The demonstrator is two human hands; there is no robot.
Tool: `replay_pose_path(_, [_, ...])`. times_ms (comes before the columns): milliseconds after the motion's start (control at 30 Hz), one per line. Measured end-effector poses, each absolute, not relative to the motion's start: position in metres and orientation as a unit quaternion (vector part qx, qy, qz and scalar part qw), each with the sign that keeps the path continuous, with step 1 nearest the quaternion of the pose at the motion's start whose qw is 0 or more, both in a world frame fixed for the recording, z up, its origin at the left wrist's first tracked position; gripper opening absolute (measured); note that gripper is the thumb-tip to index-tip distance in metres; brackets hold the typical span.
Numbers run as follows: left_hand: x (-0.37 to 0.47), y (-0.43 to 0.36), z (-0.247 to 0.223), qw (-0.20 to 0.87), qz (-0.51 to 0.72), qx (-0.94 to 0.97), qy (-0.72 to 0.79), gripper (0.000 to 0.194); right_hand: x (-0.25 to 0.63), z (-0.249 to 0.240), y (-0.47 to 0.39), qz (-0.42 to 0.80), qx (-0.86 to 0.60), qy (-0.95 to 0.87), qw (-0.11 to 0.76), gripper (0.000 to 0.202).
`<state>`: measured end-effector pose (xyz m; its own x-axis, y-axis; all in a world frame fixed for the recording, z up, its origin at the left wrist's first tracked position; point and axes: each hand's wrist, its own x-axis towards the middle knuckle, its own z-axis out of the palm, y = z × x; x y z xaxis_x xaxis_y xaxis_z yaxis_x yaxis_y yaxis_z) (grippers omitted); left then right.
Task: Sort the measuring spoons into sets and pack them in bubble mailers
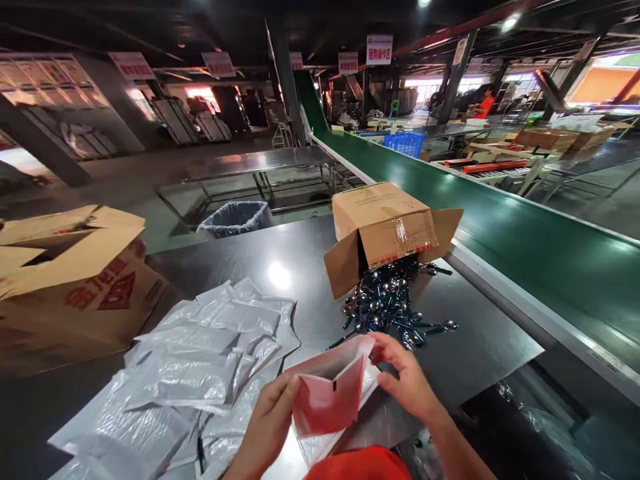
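Note:
A white padded mailer bag (pixel 327 403) with a reddish tint hangs open-mouthed between my hands. My left hand (pixel 267 423) pinches its left edge between thumb and fingers. At its upper right corner, my right hand (pixel 407 380) has curled fingers close to the rim; whatever they hold there is too small to make out. Just beyond the bag lies a heap of dark-handled metal spoons (pixel 387 300), spilling from a tipped cardboard box (pixel 383 210). A pile of white padded mailers (pixel 195 367) covers the steel table (pixel 250 260) to the left.
Far left stands an open cardboard carton (pixel 75 300). Past the table's back edge is a lined bin (pixel 237 219). A green conveyor belt (pixel 525 227) runs along the right side, with a blue crate (pixel 404 143) beyond it. A person in red (pixel 485 105) is far off.

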<state>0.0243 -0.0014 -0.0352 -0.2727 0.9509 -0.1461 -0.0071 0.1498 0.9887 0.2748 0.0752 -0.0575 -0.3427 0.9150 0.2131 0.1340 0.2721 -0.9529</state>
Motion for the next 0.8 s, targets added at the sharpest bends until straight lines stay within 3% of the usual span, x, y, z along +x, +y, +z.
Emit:
replay_pose_path(133, [0.017, -0.006, -0.032, 0.417, 0.521, 0.469, 0.577, 0.049, 0.238, -0.030, 0.072, 0.390, -0.382, -0.748, 0.378, 0.047])
replay_pose_path(333, [-0.005, -0.010, -0.014, 0.298, 0.507, 0.606, 0.536, 0.026, 0.244, -0.031, 0.076, 0.382, -0.298, -0.763, 0.427, 0.027])
replay_pose_path(567, [-0.014, -0.003, 0.018, 0.356, 0.536, 0.664, 0.381, 0.026, 0.239, -0.024, 0.082, 0.434, -0.131, -0.729, 0.513, 0.027])
replay_pose_path(800, [-0.004, -0.013, 0.029, 0.383, 0.502, 0.609, 0.480, 0.038, 0.230, -0.027, 0.076, 0.444, -0.293, -0.645, 0.550, 0.027])
